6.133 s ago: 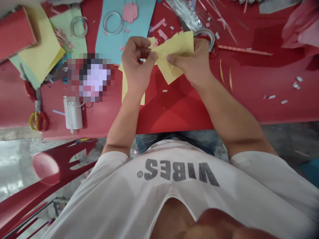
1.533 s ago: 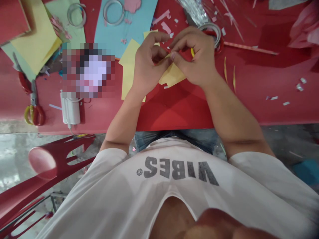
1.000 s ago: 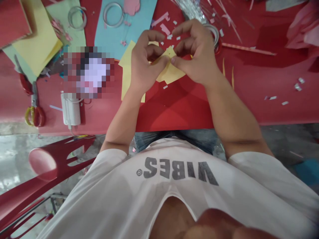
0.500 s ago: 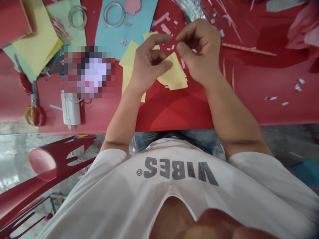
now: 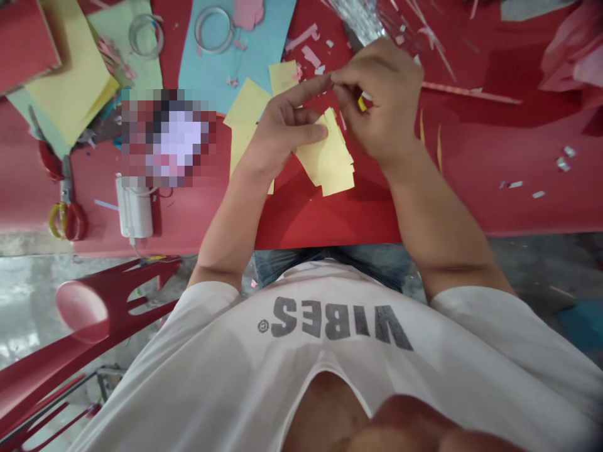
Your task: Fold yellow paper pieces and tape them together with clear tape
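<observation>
My left hand (image 5: 289, 122) is closed on a piece of yellow paper (image 5: 332, 164), its thumb pressed on the upper part. The paper hangs toward me and has a notched right edge. My right hand (image 5: 384, 94) is pinched, its fingertips meeting the stretched left index fingertip. Whatever lies in that pinch is too small to make out. A small bright yellow bit (image 5: 362, 103) shows beneath the right fingers. More yellow paper pieces (image 5: 247, 105) lie under and beyond my left hand.
On the red table (image 5: 330, 220) are scissors (image 5: 66, 194), a white power bank (image 5: 135, 210), tape rolls (image 5: 213, 30), blue paper (image 5: 259, 59) and a striped pink stick (image 5: 475, 93). Pink and silvery scraps lie about. A blurred-out patch covers a device at left. A red chair (image 5: 117, 314) stands at lower left.
The held yellow paper has swung down toward me. My right fingertips have closed the gap to my left index finger, and the right hand has turned more knuckles-up.
</observation>
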`<state>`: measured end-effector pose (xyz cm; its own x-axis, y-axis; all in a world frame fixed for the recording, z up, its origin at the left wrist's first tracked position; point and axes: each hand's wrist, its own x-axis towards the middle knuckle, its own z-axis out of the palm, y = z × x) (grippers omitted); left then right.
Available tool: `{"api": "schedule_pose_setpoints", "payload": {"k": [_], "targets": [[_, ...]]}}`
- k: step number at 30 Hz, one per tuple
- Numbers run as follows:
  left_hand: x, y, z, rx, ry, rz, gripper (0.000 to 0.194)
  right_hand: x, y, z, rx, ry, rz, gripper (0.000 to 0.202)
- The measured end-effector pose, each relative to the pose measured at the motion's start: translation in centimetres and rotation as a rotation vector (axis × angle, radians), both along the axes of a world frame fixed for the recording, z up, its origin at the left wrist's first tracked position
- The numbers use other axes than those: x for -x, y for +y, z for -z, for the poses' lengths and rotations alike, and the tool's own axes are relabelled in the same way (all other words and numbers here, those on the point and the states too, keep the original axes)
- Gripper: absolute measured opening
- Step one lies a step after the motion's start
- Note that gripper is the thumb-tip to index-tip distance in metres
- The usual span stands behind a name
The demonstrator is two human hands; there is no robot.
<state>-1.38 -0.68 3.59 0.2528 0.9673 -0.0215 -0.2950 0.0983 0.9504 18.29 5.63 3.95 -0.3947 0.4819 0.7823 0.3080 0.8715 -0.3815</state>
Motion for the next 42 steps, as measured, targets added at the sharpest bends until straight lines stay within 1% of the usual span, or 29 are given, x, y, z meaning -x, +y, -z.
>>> {"api": "schedule_pose_setpoints", "payload": {"k": [2, 4, 6, 10, 12, 14, 17, 19, 24, 27, 31, 34, 37, 40, 42], "targets": [[-0.2, -0.3, -0.6, -0.098, 0.032, -0.038, 0.062, -0.2, -0.2, -0.2, 0.003, -0.048, 0.017, 0.016], [-0.2, -0.3, -0.7, -0.15, 0.06, -0.028, 0.061, -0.4, -0.4, -0.4, 0.027, -0.097, 0.042, 0.013], [0.0, 0.1, -0.3, -0.157, 0.08, -0.013, 0.063, -0.4, -0.4, -0.5, 0.043, -0.128, 0.073, 0.013], [0.2, 0.7, 1.0, -0.15, 0.117, 0.018, 0.073, 0.0, -0.1, 0.0, 0.023, -0.108, 0.092, 0.023], [0.0, 0.7, 1.4, -0.14, 0.111, 0.024, 0.077, 0.1, 0.0, 0.1, 0.051, -0.084, 0.092, 0.027], [-0.2, 0.6, 1.5, -0.132, 0.089, 0.025, 0.079, 0.2, -0.2, 0.0, 0.114, -0.058, 0.079, 0.031], [-0.7, 0.2, 1.1, -0.119, 0.074, 0.011, 0.078, 0.4, -0.5, -0.3, 0.205, 0.0, 0.049, 0.032], [-1.0, 0.0, 0.7, -0.096, 0.079, -0.014, 0.077, 0.6, -0.7, -0.4, 0.226, 0.037, 0.06, 0.03], [-1.7, -0.7, -0.5, -0.05, 0.022, -0.045, 0.078, 1.3, -0.9, 0.0, 0.209, 0.088, 0.135, 0.026], [-2.1, -1.2, -1.2, -0.031, -0.004, -0.049, 0.076, 1.7, -1.1, 0.1, 0.178, 0.174, 0.132, 0.023], [-2.4, -1.5, -1.5, -0.025, 0.005, -0.052, 0.075, 2.0, -1.5, 0.1, 0.176, 0.244, 0.147, 0.02], [-2.5, -1.6, -1.6, -0.022, 0.029, -0.066, 0.08, 2.1, -1.7, 0.4, 0.203, 0.309, 0.083, 0.019], [-2.6, -1.7, -1.9, -0.02, 0.041, -0.08, 0.089, 2.1, -1.8, 0.7, 0.209, 0.287, -0.011, 0.02], [-2.7, -1.7, -2.3, -0.016, 0.004, -0.124, 0.085, 2.0, -2.1, 0.8, 0.236, 0.241, -0.111, 0.025], [-2.7, -1.7, -2.3, -0.033, -0.031, -0.145, 0.079, 2.0, -2.4, 0.7, 0.257, 0.269, -0.133, 0.027]]}}
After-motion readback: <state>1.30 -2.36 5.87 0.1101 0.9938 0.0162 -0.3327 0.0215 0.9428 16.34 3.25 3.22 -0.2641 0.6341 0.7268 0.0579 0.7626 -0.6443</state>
